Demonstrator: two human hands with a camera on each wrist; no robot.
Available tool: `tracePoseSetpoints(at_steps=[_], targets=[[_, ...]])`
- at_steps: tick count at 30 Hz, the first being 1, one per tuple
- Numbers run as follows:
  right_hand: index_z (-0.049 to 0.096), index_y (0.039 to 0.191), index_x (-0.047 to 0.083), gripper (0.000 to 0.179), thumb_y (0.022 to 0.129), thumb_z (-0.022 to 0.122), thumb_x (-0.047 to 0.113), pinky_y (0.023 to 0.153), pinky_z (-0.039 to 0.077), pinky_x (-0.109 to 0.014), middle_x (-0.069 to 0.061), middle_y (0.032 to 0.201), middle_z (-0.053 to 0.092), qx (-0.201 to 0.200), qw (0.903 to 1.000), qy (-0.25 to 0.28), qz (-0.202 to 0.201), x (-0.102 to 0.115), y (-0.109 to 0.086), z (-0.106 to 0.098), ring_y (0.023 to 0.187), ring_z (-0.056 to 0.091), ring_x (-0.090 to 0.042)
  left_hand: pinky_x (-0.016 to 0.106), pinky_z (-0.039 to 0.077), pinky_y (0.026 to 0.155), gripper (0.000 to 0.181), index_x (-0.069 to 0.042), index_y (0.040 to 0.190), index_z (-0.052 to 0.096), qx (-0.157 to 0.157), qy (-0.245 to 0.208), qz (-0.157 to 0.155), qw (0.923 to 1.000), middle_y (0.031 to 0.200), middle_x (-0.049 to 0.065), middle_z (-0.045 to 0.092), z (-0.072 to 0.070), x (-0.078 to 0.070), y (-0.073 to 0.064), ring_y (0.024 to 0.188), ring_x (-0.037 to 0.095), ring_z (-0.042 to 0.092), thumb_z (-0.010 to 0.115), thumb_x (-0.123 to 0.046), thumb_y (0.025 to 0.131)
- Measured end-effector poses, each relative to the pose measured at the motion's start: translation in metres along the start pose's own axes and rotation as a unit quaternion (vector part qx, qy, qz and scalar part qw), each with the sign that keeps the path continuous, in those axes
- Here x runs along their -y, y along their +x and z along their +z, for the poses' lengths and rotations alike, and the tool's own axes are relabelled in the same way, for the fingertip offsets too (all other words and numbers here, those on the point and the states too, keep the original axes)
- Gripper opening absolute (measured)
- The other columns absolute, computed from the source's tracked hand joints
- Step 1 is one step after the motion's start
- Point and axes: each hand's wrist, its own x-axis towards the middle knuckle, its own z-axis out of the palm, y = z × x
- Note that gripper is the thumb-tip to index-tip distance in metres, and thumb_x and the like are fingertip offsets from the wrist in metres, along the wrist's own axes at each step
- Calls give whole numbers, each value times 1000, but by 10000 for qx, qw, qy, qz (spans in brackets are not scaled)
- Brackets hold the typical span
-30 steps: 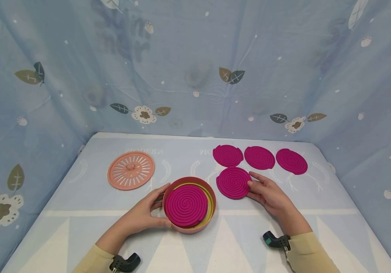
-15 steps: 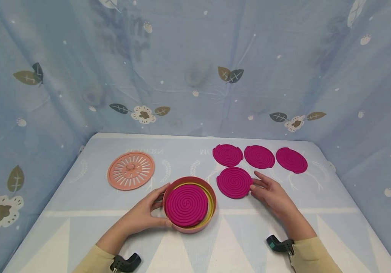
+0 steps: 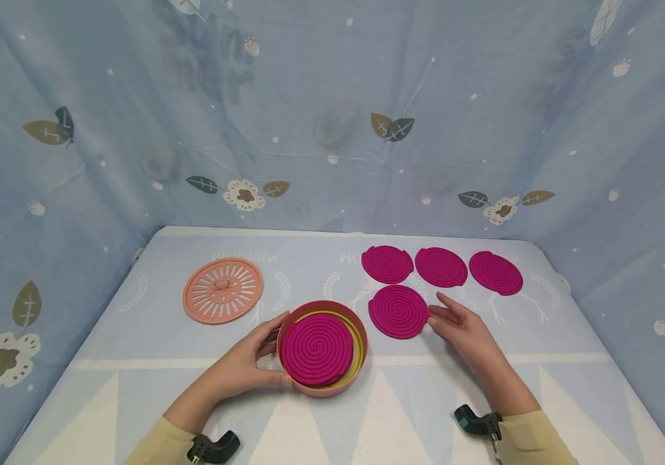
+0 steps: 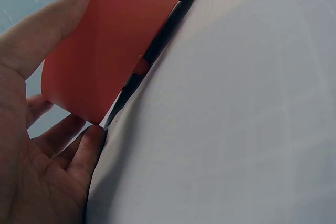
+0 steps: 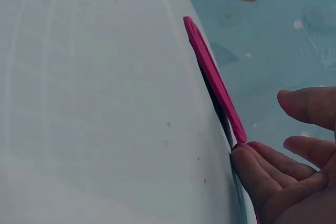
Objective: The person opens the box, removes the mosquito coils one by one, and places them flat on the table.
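My left hand (image 3: 243, 369) holds the side of a round pink-red tin (image 3: 330, 389), thumb at the near side and fingers around the far left side. Inside the tin, a magenta mosquito coil (image 3: 317, 350) lies over a yellow ring (image 3: 358, 349). In the left wrist view, the tin's smooth wall (image 4: 118, 40) shows between thumb and fingers. My right hand (image 3: 466, 332) is at the right edge of another magenta mosquito coil (image 3: 398, 312). In the right wrist view, fingertips are right at the end of that coil (image 5: 216, 82), while the thumb stands apart from it.
Three more magenta mosquito coils, the left one (image 3: 387, 265), the middle one (image 3: 441, 267) and the right one (image 3: 496, 273), lie in a row at the back right. A slotted orange-pink lid (image 3: 222, 307) lies at the back left. A patterned blue curtain (image 3: 332, 123) hangs behind the table.
My right hand has drawn slightly right and its thumb has come off the coil, which stays nearly in place. The left hand and the tin have not visibly moved.
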Motion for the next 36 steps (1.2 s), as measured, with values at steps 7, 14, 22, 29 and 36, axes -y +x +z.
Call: tracePoseSetpoints(at_steps=[7,14,22,29,36], targets=[[33,154,5,77,90,74,16,92,52,-17,-25,140,50,-56,9999,99,-74,0,1,1,127,52,-36,26,42,109,113,-26,157,28,-7,49,-63,10000,154,-7,34,0,0,0,126,10,52,93,-39,66],[31,156,11,81,89,76,18,97,49,-19,-22,142,50,90,10000,4,-31,2,3,6,128,52,-34,26,42,109,113,-27,157,28,-24,93,-62,9999,154,-8,34,0,0,0,127,10,51,93,-39,66],[31,156,13,81,89,76,19,104,47,-32,-21,143,49,102,9999,-9,38,5,2,10,129,51,-32,26,42,109,113,-26,157,27,-20,70,-82,9999,154,-7,34,0,-1,-1,126,10,52,93,-39,66],[32,155,10,80,89,76,17,99,51,-26,-23,144,48,60,9999,21,-98,7,2,8,130,50,-35,26,42,109,113,-25,158,27,-7,59,-89,9999,155,-7,33,0,-1,-1,127,11,52,93,-39,66],[34,154,9,78,89,76,19,95,53,-23,-22,144,48,177,9993,14,-320,17,0,7,129,51,-35,26,43,108,113,-26,157,27,-13,44,-90,9999,154,-7,33,1,1,0,126,12,52,93,-40,66]])
